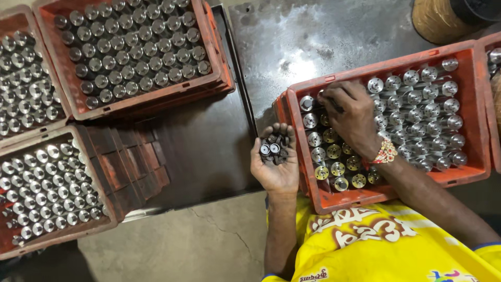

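My left hand [275, 163] cups several small metal parts [274, 148] palm-up beside the red crate [365, 198], while my right hand [350, 116] reaches inside, fingers closing on a part there.

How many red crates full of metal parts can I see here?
5. Three on the left: top middle, far left, bottom left. One under the right hand, its rim. A fifth shows only its edge at far right; others may be hidden.

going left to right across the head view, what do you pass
stacked red crates of metal cylinders → dark metal table → left hand cupping small metal parts → right hand → red crate
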Action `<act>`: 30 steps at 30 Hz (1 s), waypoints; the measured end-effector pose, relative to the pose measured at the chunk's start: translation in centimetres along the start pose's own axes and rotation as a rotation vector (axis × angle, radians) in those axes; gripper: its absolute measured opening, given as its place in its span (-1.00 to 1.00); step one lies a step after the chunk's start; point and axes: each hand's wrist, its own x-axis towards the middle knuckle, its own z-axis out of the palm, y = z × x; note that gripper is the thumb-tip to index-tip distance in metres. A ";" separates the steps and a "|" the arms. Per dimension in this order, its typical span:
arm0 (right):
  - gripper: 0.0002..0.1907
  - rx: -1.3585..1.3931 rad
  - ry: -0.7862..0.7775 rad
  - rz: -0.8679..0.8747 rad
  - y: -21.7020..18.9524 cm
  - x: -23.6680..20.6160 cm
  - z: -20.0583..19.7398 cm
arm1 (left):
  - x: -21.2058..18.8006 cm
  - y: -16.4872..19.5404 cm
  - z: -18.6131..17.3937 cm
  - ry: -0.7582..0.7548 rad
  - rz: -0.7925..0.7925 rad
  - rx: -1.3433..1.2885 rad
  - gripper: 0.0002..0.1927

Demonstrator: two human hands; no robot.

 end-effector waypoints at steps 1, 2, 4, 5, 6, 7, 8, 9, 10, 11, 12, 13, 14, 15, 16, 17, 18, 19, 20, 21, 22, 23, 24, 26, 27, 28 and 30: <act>-0.85 -0.007 -0.015 0.015 0.2 0.1 -0.2 | 0.0 0.1 0.0 0.000 0.003 -0.001 -0.64; -0.85 -0.016 -0.028 0.029 0.3 0.3 -0.3 | 0.0 0.2 -0.1 -0.004 0.003 -0.002 -0.64; -0.84 -0.033 -0.048 0.012 0.5 0.4 -0.4 | 0.0 0.2 -0.3 -0.005 -0.005 -0.012 -0.63; -0.83 -0.039 -0.051 -0.016 0.5 0.2 -0.4 | 0.1 0.2 -0.4 -0.005 -0.009 -0.016 -0.63; -0.82 -0.043 -0.055 -0.043 0.5 -0.1 -0.5 | 0.0 0.1 -0.4 -0.005 -0.008 -0.007 -0.63; -0.79 -0.081 -0.090 -0.086 0.3 -0.5 -0.4 | 0.1 0.1 -0.5 -0.008 -0.007 0.003 -0.63; -0.74 -0.117 -0.122 -0.134 0.0 -1.1 -0.5 | 0.2 0.0 -0.5 -0.014 -0.004 0.013 -0.63; -0.70 -0.152 -0.153 -0.178 -0.2 -1.6 -0.5 | 0.2 -0.1 -0.6 -0.013 -0.005 0.021 -0.63; -0.63 -0.193 -0.194 -0.181 -0.4 -2.1 -0.6 | 0.3 -0.1 -0.5 -0.009 -0.010 0.030 -0.63; -0.57 -0.234 -0.236 -0.184 -0.5 -2.5 -1.0 | 0.3 -0.2 -0.5 -0.004 -0.016 0.040 -0.62; -0.49 -0.276 -0.280 -0.182 -0.7 -2.9 -1.4 | 0.2 -0.4 -0.4 -0.003 -0.019 0.037 -0.63; -0.44 -0.264 -0.289 -0.157 -0.8 -3.1 -1.8 | 0.2 -0.4 -0.3 -0.007 -0.027 0.038 -0.63; -0.38 -0.257 -0.290 -0.135 -0.9 -3.2 -2.1 | 0.2 -0.5 -0.2 -0.022 -0.039 0.038 -0.63; -0.32 -0.252 -0.288 -0.119 -1.0 -3.3 -2.4 | 0.1 -0.6 0.0 -0.032 -0.040 0.043 -0.62; -0.30 -0.245 -0.272 -0.110 -1.1 -3.2 -2.7 | 0.0 -0.5 0.1 -0.039 -0.038 0.044 -0.62; -0.28 -0.236 -0.263 -0.103 -1.1 -3.1 -2.9 | -0.3 -0.5 0.2 -0.042 -0.032 0.043 -0.61; -0.26 -0.224 -0.255 -0.094 -1.2 -2.9 -3.0 | -0.5 -0.4 0.3 -0.042 -0.029 0.042 -0.61; -0.28 -0.198 -0.233 -0.085 -1.2 -2.7 -3.2 | -0.7 -0.3 0.4 -0.043 -0.028 0.042 -0.61; -0.29 -0.172 -0.211 -0.078 -1.3 -2.5 -3.4 | -0.9 -0.2 0.4 -0.045 -0.025 0.041 -0.61; -0.31 -0.150 -0.185 -0.075 -1.3 -2.4 -3.6 | -1.2 -0.2 0.4 -0.054 -0.022 0.044 -0.61; -0.40 -0.067 -0.186 -0.042 -1.5 -2.2 -4.0 | -1.4 -0.3 0.4 -0.066 -0.021 0.045 -0.60; -0.48 0.020 -0.189 -0.008 -1.7 -2.1 -4.3 | -1.7 -0.4 0.3 -0.072 -0.018 0.048 -0.60; -0.56 0.107 -0.192 0.030 -2.0 -2.1 -4.8 | -2.0 -0.6 0.3 -0.058 -0.008 0.080 -0.59; -0.52 0.387 -0.166 -0.013 -3.1 -2.5 -5.9 | -2.6 -1.4 0.2 -0.041 -0.009 0.127 -0.58; -0.50 0.410 -0.234 -0.118 -3.7 -2.8 -6.4 | -2.8 -1.8 0.2 0.001 0.004 0.175 -0.56; -0.49 0.428 -0.299 -0.214 -4.2 -3.0 -6.9 | -3.1 -2.2 0.3 0.041 0.010 0.229 -0.54; -0.40 0.400 -0.311 -0.346 -5.0 -3.2 -7.4 | -3.3 -2.8 0.3 0.054 0.008 0.288 -0.52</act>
